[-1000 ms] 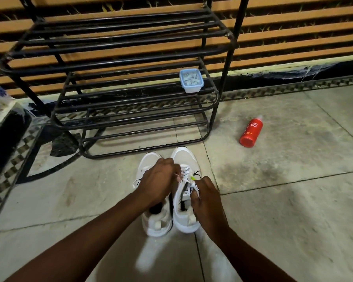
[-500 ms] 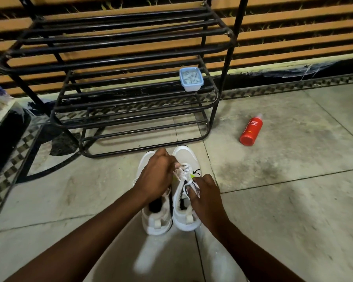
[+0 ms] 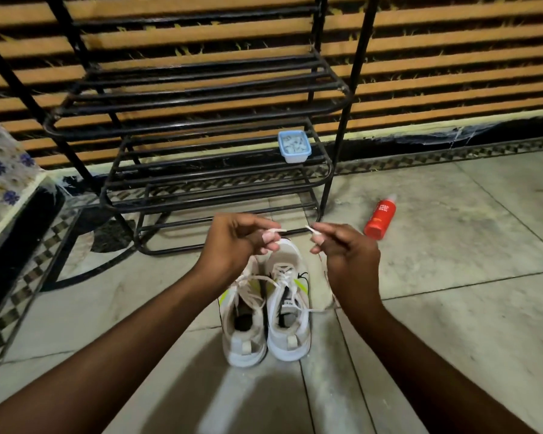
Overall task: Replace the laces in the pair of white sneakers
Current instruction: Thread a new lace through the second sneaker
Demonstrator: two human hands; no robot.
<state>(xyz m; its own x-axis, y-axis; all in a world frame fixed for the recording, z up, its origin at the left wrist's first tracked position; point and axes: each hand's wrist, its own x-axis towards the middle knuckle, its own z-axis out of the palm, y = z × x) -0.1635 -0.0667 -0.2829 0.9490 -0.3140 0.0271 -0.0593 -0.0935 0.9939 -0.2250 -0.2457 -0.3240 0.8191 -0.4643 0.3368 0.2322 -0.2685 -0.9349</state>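
On the tiled floor [image 3: 452, 277] right before you stand the two white sneakers, side by side and touching, with the heels toward you. The left sneaker [image 3: 243, 336] and the right sneaker [image 3: 290, 333] both have yellow-green accents, and both are laced loosely. The right one has a small dark label on the tongue, too small to read.

Above the toes, your left hand [image 3: 232, 242] pinches one white lace tip [image 3: 275, 230] between thumb and fingers. Your right hand [image 3: 345, 255] pinches a second lace tip [image 3: 311, 228], and its lace hangs down toward the right sneaker.

Behind the shoes is one black metal rack [image 3: 201, 98]. On a lower tier sits one small container [image 3: 294, 146] with a blue rim. It holds small pale pieces, and I cannot tell what they are.

To your right, one red bottle [image 3: 380, 219] lies on the floor. Its white writing is too blurred to read.
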